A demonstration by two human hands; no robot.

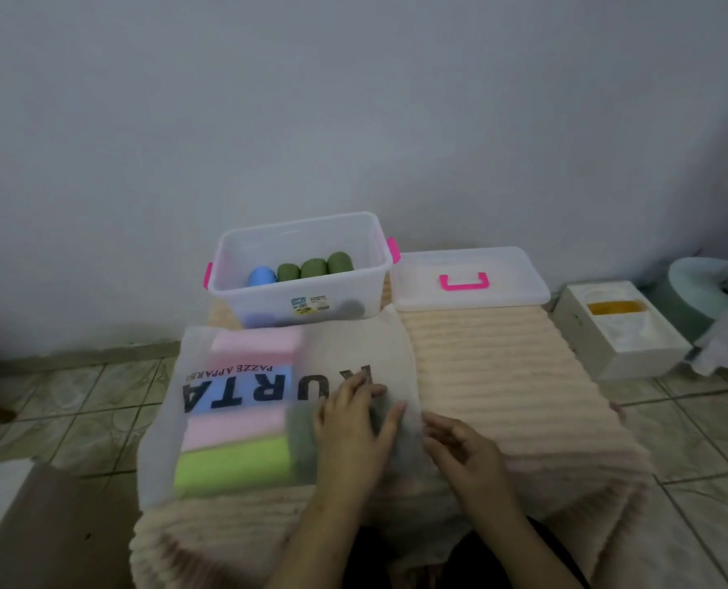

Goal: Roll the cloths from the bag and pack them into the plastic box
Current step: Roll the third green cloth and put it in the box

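Note:
A translucent white bag (243,376) printed with dark letters lies on a peach ribbed blanket in front of me. Through it show folded cloths: pink (256,344), blue (209,403) and light green (230,465). A grey-green cloth (303,423) lies at the bag's right end. My left hand (349,423) rests on the bag over that grey-green cloth, fingers fairly straight and thumb spread. My right hand (460,452) is beside it, fingers curled at the bag's right edge. The clear plastic box (354,299) with pink latches stands behind, holding three dark green rolls (313,269) and a blue roll (262,276).
The box's clear lid (506,269) with a pink handle lies to the right of the box on the peach blanket (502,376). A white box (621,333) stands on the tiled floor at the right. A brown surface (48,525) is at the lower left. The wall is close behind.

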